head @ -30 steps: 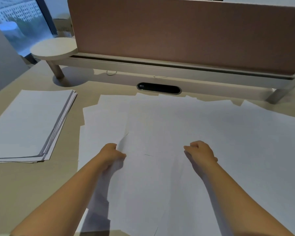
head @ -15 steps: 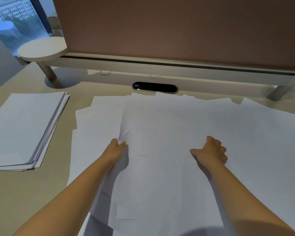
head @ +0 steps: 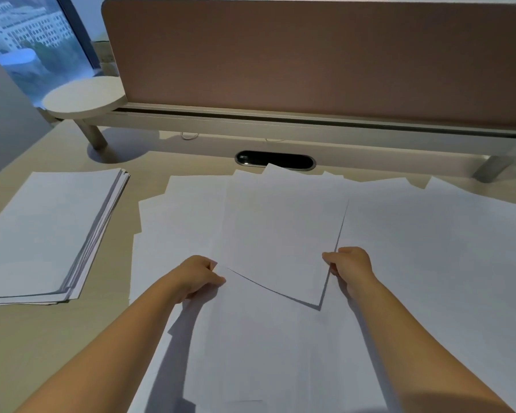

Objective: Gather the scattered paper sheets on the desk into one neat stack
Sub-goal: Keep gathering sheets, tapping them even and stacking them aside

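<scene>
Several loose white paper sheets lie overlapping across the middle and right of the desk. One white sheet on top is lifted at its near edge, casting a thin shadow. My left hand pinches its near left corner. Its near right edge is pinched by my right hand. A stack of white paper lies on the desk at the left, its edges slightly fanned.
A brown divider panel on a raised white shelf runs along the back of the desk. A round white stand sits at the back left. A dark oval cable port lies behind the sheets. Bare beige desk shows at the near left.
My right hand has come in from further right and taken the sheet's right edge. The sheet now lifts off the pile between both hands.
</scene>
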Demonstrator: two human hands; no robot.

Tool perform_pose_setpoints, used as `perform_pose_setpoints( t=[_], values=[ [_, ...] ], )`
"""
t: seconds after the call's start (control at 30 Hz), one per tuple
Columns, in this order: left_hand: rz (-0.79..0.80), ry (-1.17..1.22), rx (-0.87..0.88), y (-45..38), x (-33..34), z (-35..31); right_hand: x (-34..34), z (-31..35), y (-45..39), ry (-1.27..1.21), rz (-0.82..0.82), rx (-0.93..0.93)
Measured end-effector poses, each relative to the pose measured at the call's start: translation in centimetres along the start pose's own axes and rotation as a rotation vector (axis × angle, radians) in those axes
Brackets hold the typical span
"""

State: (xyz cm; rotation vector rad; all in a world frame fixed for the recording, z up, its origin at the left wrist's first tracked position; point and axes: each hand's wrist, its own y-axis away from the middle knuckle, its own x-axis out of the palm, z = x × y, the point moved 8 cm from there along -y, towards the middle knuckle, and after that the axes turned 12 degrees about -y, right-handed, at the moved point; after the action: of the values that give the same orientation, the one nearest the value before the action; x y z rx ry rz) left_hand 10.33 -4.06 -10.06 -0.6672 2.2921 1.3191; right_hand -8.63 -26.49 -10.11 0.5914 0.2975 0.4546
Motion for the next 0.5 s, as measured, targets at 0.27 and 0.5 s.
perform_pose_setpoints(
  t=[0.27, 0.5],
  values=[
    [-0.342, -0.037, -0.044, 0.3, -3.3, 2.4, -0.8, 0.4, -0.2, 0.391, -0.028, -0.083],
    [-0.349, 0.208, -0.121, 0.3, -3.0, 3.6, -1.0, -0.3, 2.1, 0.556, 0.124, -0.084]
  ],
)
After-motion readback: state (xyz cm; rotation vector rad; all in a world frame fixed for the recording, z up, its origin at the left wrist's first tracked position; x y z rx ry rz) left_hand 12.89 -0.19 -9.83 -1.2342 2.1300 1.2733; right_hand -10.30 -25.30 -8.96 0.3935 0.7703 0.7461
